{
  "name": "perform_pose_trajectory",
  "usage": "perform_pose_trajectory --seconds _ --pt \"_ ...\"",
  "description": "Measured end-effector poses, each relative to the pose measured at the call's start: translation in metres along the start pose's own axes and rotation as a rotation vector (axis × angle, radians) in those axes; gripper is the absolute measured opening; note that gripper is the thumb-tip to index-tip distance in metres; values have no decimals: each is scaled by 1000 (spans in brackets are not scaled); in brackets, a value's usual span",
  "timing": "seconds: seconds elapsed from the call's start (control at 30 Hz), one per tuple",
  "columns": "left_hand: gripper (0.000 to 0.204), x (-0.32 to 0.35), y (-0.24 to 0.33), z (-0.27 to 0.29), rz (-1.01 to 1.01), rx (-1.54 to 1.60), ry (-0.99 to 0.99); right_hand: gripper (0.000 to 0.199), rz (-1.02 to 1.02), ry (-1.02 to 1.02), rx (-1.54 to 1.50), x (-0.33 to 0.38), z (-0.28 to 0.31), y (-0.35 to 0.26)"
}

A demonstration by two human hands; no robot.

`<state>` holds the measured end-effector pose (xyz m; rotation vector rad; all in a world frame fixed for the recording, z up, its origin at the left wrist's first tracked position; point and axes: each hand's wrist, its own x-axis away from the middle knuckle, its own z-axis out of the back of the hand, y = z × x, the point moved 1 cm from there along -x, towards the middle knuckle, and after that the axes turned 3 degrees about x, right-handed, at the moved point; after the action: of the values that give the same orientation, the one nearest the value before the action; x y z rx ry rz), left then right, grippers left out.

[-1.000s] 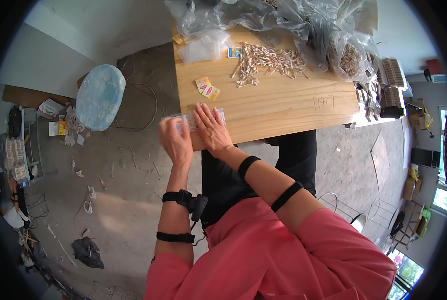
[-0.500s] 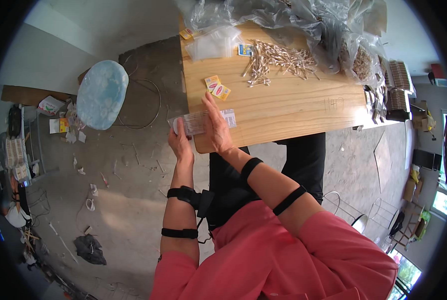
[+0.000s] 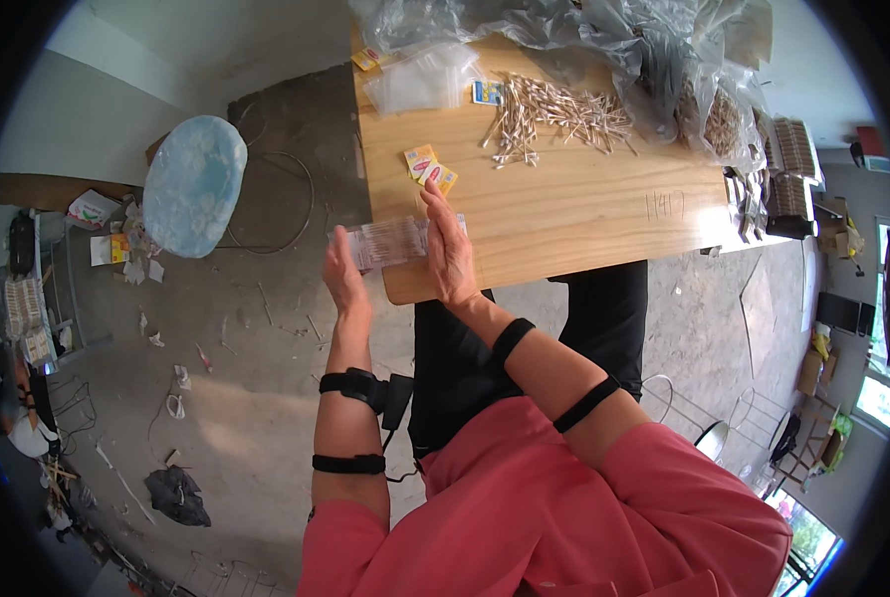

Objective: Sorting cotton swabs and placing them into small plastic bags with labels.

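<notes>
A clear plastic bag of cotton swabs (image 3: 390, 242) lies at the near left corner of the wooden table, jutting past its left edge. My left hand (image 3: 344, 274) is at the bag's outer end, fingers stretched out straight. Across from it my right hand (image 3: 451, 254) stands on edge with straight fingers, against the bag and covering part of its inner end. Just beyond my right fingertips are small yellow cards (image 3: 422, 164). Farther back lie a pile of loose cotton swabs (image 3: 555, 114), a blue card (image 3: 487, 93) and a stack of empty clear bags (image 3: 420, 85).
Large grey plastic sheeting (image 3: 535, 30) covers the table's (image 3: 564, 209) far side. Packed bundles (image 3: 793, 149) stand at the far right. A stool with a light blue covered seat (image 3: 196, 186) is left of the table. Litter and a black bag (image 3: 178, 496) lie on the floor.
My left hand has moved slightly left, and its thumb no longer lies over the bag. My right hand has shifted right, showing more of the swabs.
</notes>
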<state>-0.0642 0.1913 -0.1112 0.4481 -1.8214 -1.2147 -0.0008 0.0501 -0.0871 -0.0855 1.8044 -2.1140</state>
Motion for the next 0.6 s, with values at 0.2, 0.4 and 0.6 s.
perform_pose_trajectory --seconds 0.2,0.4,0.6 --pt "38 -7 4 -8 -289 -366 -28 48 31 22 33 -8 -22 -5" --pt "40 -12 1 1 -367 -411 -82 42 79 54 137 -6 -30 -8" --pt "29 4 25 0 -186 -373 -204 23 -56 167 325 -46 27 -8"
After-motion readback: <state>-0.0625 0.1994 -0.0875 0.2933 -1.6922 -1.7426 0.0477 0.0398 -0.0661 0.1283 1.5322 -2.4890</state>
